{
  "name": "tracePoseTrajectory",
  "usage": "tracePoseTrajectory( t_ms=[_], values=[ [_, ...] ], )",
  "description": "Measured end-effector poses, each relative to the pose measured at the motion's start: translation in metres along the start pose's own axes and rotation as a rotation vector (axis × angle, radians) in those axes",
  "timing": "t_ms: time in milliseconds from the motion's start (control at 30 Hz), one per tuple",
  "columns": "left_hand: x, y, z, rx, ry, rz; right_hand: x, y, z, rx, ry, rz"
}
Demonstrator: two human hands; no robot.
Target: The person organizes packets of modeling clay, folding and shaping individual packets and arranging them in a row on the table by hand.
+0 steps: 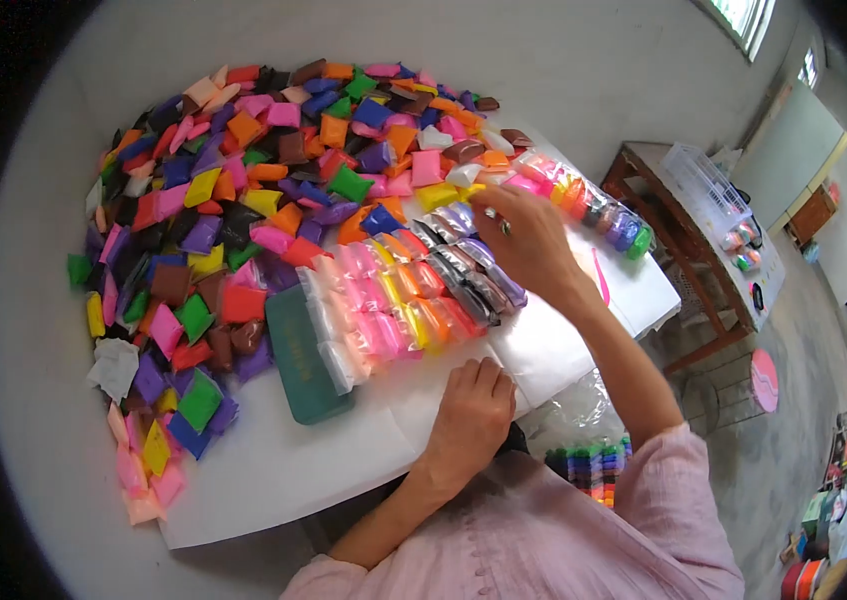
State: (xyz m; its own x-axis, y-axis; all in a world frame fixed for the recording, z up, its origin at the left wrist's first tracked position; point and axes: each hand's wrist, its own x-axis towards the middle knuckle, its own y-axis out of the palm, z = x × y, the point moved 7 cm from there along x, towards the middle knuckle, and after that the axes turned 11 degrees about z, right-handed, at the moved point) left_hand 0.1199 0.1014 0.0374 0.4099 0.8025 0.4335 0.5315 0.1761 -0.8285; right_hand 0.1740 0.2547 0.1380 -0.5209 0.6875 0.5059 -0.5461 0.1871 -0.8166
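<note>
My right hand (pixel 535 238) reaches over the far end of the rows of packets, its fingers bent together beside a yellow packet (pixel 437 195) and a row of purple ones (pixel 495 270). What its fingertips pinch is hidden. Close to the table's near edge, my left hand (pixel 471 412) rests with its fingers curled in; their inner side is out of sight. Between the hands and the pile lie clear-wrapped rows of soft, coloured packets (pixel 393 297), running from peach through pink, yellow, orange and red to black and purple. Their peach end overlaps a dark green box (pixel 303 360).
A large heap of loose coloured packets (pixel 243 190) covers the table's far and left sides. More wrapped rows (pixel 583 200) lie at the back right. Below the edge sits a clear bag (pixel 583 420) above bundled packets (pixel 588 465). A wooden table (pixel 683 190) carries a white basket (pixel 705 185).
</note>
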Motion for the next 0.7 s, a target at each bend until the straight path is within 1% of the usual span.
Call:
tracePoseTrajectory(
  t_ms=[67,133,233,333,367,467,567,667,700],
  values=[
    [0.000,0.000,0.000,-0.007,-0.009,0.035,0.046,0.027,0.002,0.020,-0.014,0.229],
    [0.000,-0.002,0.001,-0.022,-0.020,0.022,0.082,0.060,-0.002,0.151,-0.009,0.326],
    [0.000,-0.002,0.003,-0.063,-0.026,0.003,0.119,0.114,-0.008,0.063,0.003,0.633],
    [0.000,-0.002,0.004,-0.089,-0.031,0.005,0.130,0.149,-0.008,0.039,-0.080,0.824],
    [0.000,-0.002,0.005,-0.095,-0.036,0.007,0.131,0.157,-0.012,0.053,-0.048,0.841],
    [0.000,0.000,0.005,-0.090,-0.027,0.023,0.132,0.164,-0.013,0.047,-0.060,0.869],
    [0.000,0.002,0.005,-0.071,-0.036,0.042,0.134,0.153,-0.015,0.201,-0.032,0.854],
    [0.000,-0.001,0.003,-0.073,-0.035,0.047,0.137,0.122,-0.012,0.240,-0.122,0.570],
    [0.000,-0.001,0.003,-0.067,-0.038,0.042,0.135,0.104,-0.011,0.271,-0.112,0.451]
  ],
)
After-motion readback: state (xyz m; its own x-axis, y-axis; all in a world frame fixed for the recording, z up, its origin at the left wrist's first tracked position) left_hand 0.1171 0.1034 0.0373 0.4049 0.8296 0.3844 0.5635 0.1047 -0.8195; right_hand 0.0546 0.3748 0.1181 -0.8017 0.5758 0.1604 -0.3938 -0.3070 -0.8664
